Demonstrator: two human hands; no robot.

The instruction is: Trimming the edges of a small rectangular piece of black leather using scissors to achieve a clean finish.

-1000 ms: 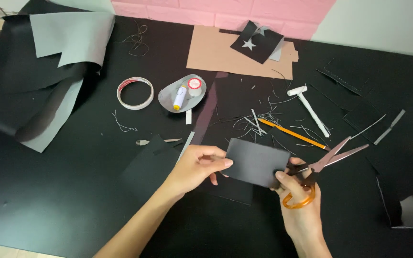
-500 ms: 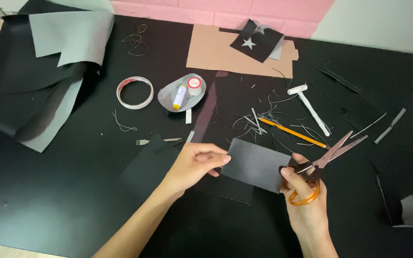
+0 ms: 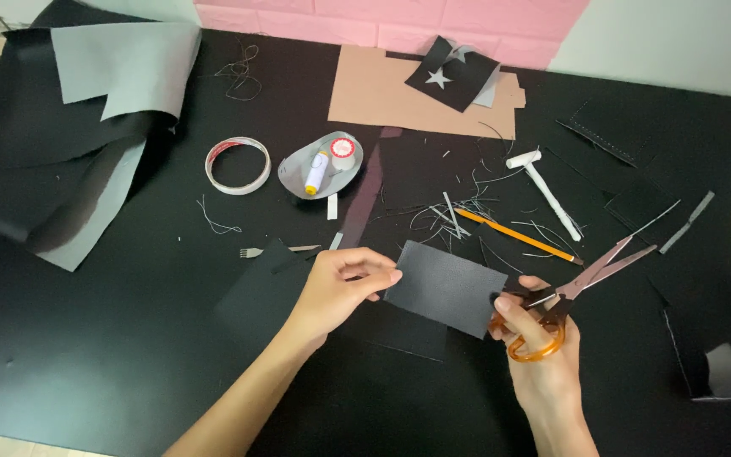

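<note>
My left hand [image 3: 340, 283] pinches the left edge of a small dark grey rectangular piece of material [image 3: 446, 286], held just above the black table [image 3: 86, 355]. My right hand [image 3: 535, 347] grips a pair of scissors [image 3: 573, 292] with orange handles. Its blades are open and point up and to the right, away from the piece. The right fingers sit at the piece's right edge.
A tape ring [image 3: 237, 164], a grey dish with small bottles [image 3: 321, 159], an orange pencil [image 3: 513, 234], a white mallet [image 3: 547, 188], brown card [image 3: 382, 93] with a black star-cut piece [image 3: 450, 74], large black-grey sheets [image 3: 86, 101] at left, scraps and threads scattered.
The dark piece and both hands have shifted slightly rightward. The scissors have swung off the piece's edge and now point away to the upper right.
</note>
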